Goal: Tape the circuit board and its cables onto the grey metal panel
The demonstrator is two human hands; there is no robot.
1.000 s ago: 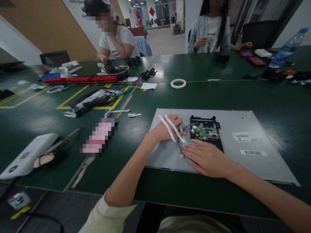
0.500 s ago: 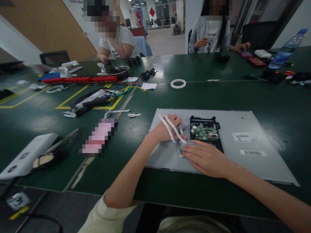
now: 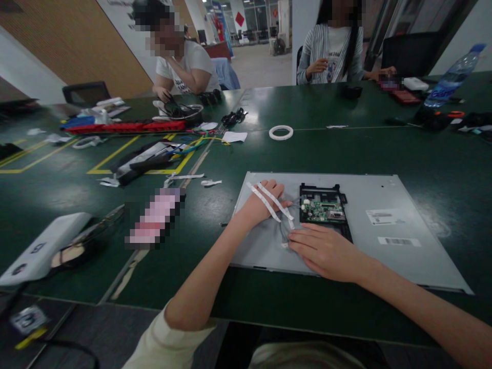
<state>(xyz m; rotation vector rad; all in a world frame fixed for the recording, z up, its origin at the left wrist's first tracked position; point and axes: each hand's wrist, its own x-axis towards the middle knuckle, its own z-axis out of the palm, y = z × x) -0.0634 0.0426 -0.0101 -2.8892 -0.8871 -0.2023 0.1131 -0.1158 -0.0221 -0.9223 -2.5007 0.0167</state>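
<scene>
A flat grey display panel (image 3: 369, 261) lies on the table, with a green circuit board (image 3: 323, 211) in a black frame on it. Thin grey cables (image 3: 283, 231) run from the board's left side and bend down beside my hands. Two white tape strips (image 3: 272, 206) cross the back of my left hand (image 3: 263, 202). That hand rests over the panel left of the board, its fingers bent and its thumb apart, near the cables. My right hand (image 3: 325, 251) lies flat with fingers stretched, fingertips at the cables by a small white tape piece (image 3: 285, 245).
A white tape roll (image 3: 281, 132) lies beyond the panel. To the left are a phone (image 3: 156, 218), a white power bank (image 3: 46, 248) and a black pouch (image 3: 142, 159) with wires. Two people sit across the table. A water bottle (image 3: 453, 77) stands tilted in view at right.
My left thumb has moved out from the fingers, and the short tape strip by those fingertips no longer shows there. My right hand has hardly moved.
</scene>
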